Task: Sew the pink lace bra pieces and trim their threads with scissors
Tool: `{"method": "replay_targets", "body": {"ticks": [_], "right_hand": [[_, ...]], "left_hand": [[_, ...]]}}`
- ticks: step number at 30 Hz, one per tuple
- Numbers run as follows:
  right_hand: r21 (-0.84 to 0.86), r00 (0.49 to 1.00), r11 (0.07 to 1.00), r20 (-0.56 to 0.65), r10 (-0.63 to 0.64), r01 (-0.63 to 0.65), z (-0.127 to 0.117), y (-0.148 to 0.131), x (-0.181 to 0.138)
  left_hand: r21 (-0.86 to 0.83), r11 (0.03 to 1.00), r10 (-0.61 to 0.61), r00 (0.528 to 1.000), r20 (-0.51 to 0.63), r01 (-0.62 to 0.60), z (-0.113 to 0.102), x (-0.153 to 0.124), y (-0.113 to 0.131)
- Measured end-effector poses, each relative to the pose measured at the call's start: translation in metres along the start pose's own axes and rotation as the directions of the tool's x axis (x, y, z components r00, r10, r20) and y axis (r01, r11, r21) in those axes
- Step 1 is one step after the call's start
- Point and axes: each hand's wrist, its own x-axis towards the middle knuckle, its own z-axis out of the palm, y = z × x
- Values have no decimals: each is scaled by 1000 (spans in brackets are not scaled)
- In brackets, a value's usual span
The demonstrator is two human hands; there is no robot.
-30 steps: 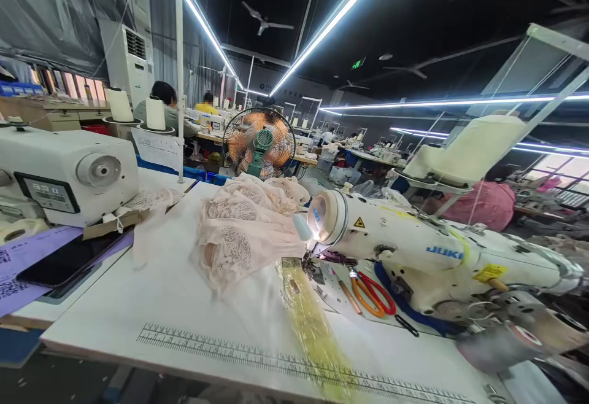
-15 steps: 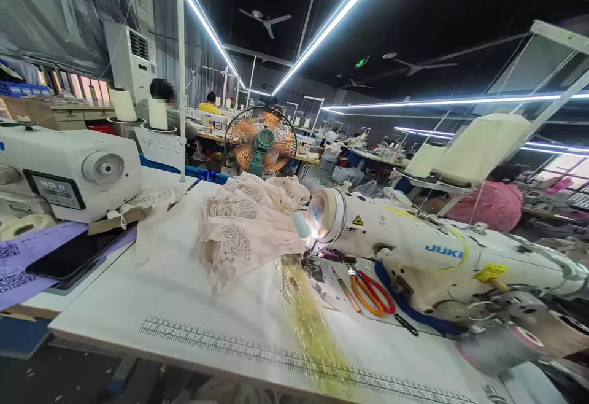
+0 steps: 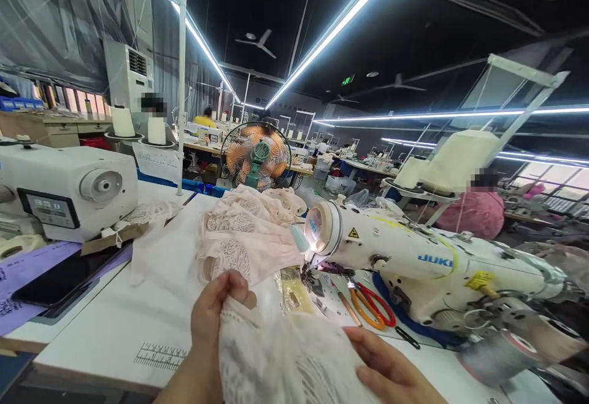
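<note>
A piece of white lace fabric (image 3: 289, 355) is stretched between my two hands at the front of the sewing table. Its upper left edge is pinched by my left hand (image 3: 216, 312), thumb and fingers closed. My right hand (image 3: 386, 367) grips the right side, its fingers partly behind the cloth. Just beyond lies a pile of pale pink lace garments (image 3: 248, 232), reaching toward the needle area of a white sewing machine (image 3: 396, 244) whose lamp is lit. A yellowish clear strip (image 3: 294, 287) runs beside the needle area, partly covered by the lace fabric.
Scissors with red and orange handles (image 3: 375, 306) lie by the machine bed. Thread cones (image 3: 499, 358) lie at the right. To the left are a phone (image 3: 59, 275), purple papers (image 3: 41, 256) and another sewing machine (image 3: 73, 189). A fan (image 3: 256, 155) stands behind; people sit farther off.
Both my hands have come into view from below, holding the white lace fabric, which now covers much of the printed ruler and yellowish strip. The view has shifted slightly.
</note>
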Motion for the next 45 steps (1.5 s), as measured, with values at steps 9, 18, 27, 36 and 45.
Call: {"method": "replay_targets", "body": {"ticks": [9,18,27,36,45], "right_hand": [[-566,972,812,-80,-221,138,53,-20,112],[-768,974,634,-66,-218,90,60,-21,116],[-685,942,672,62,-331,281,70,8,79],[-620,929,709,94,-357,335,24,27,41],[-652,942,684,168,-289,326,33,24,43]], "left_hand": [[985,29,188,969,162,-170,-93,47,72],[605,-776,131,891,434,-180,-30,74,73],[697,-223,-521,687,506,-682,14,53,-83],[627,-429,-562,736,377,-650,1,69,-60],[573,-592,-429,824,371,-566,21,83,-98]]}}
